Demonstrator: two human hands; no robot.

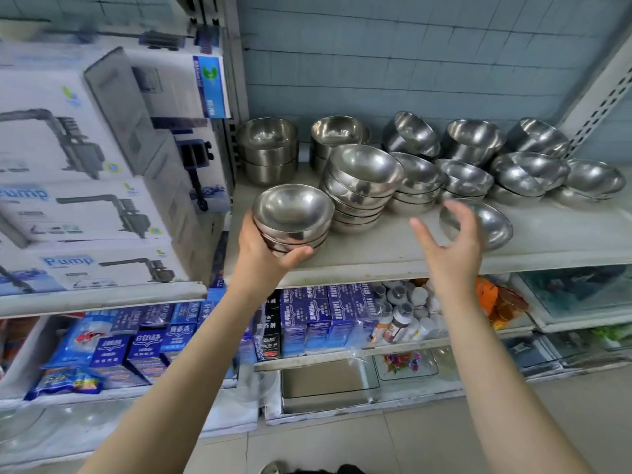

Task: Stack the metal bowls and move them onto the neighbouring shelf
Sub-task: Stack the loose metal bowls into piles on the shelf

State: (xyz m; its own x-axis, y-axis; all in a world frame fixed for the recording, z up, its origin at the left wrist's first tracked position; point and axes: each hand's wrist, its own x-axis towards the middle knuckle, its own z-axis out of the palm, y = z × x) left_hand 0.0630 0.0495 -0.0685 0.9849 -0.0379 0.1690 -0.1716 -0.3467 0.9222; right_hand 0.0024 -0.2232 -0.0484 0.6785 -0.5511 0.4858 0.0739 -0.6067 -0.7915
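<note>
Holding a small stack of metal bowls [293, 217] from below, your left hand [263, 249] keeps it at the front left of the shelf [383, 248]. Your right hand [449, 246] is open, just before a single bowl [492, 224].

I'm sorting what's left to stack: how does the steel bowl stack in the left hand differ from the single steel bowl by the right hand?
The steel bowl stack holds several nested bowls; the single steel bowl is alone. The left hand grips the stack at the shelf's front edge; the open right hand only reaches toward the single bowl, farther right. Both are shiny, round and open-side up.
</note>
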